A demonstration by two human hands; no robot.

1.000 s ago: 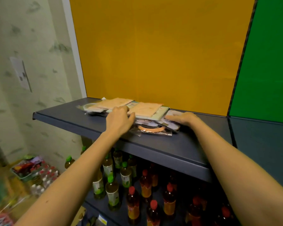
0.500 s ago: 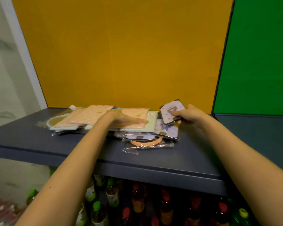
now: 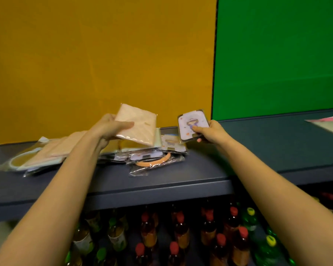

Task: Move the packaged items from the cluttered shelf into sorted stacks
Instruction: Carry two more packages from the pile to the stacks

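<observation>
bare shelf top (image 3: pixel 277 139) right of the packet pile (image 3: pixel 156 162), open as far as a pink sheet (image 3: pixel 329 122) far right. yellow back panel (image 3: pixel 104 54) walls the rear. front strip free.

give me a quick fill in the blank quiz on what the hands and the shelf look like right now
1. The left hand grips the peach packet and the right hand pinches the small card pack, so the count of hands holding items is ____.
2. The ring in clear wrap on the shelf is coloured ____.
3. The wall panel beside the yellow panel is coloured ____.
Missing words: two, orange, green.
</observation>
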